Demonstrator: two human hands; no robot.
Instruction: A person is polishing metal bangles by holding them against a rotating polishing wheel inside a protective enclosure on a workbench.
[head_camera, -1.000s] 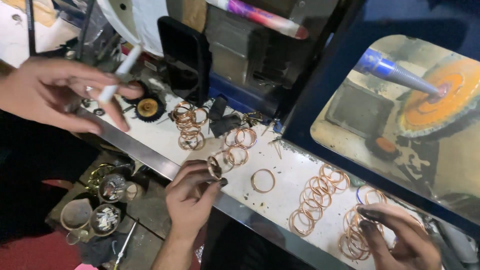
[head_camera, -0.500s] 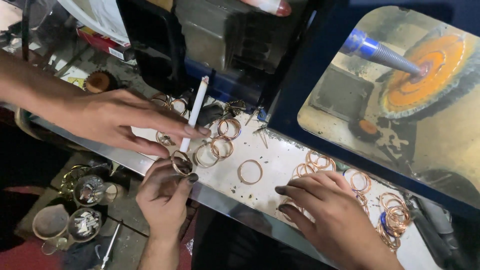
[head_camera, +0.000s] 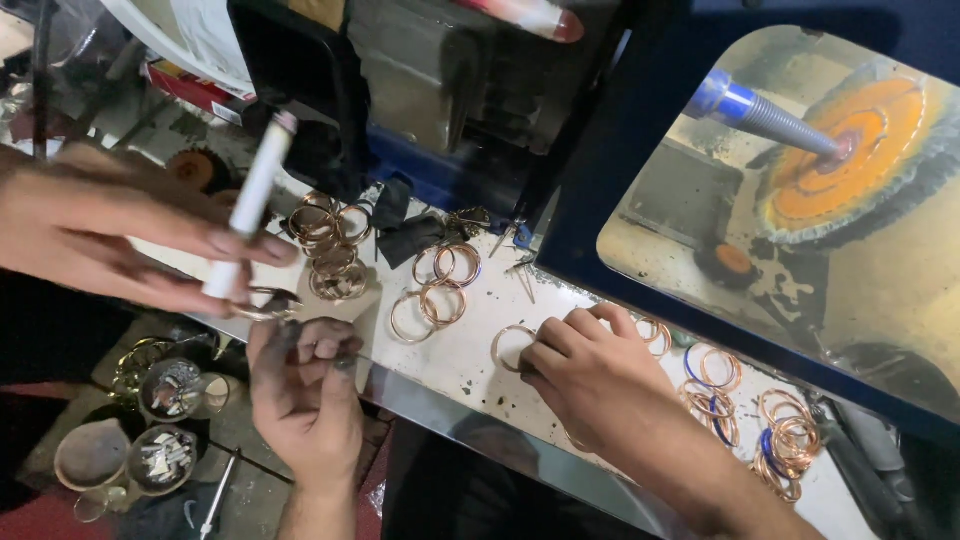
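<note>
My left hand (head_camera: 305, 390), its fingers blackened and curled shut, rests at the near edge of the white bench (head_camera: 455, 355); nothing shows inside it. Just above it another person's hand (head_camera: 110, 240) reaches in from the left, holding a white stick (head_camera: 250, 205) and a thin copper bangle (head_camera: 265, 303). My right hand (head_camera: 590, 375) lies on the bench, its fingertips pinching the rim of a single copper bangle (head_camera: 505, 345) that lies flat.
Piles of copper bangles lie at the left back (head_camera: 328, 250), middle (head_camera: 440, 285) and right (head_camera: 785, 430). An orange polishing wheel (head_camera: 850, 160) on a blue shaft (head_camera: 740, 105) sits behind a panel. Small bowls of bits (head_camera: 170, 388) stand below the bench at left.
My right hand has slid left onto the single bangle. The other person's hand has drawn back left and raised the white stick. My left hand has closed and no longer shows a ring.
</note>
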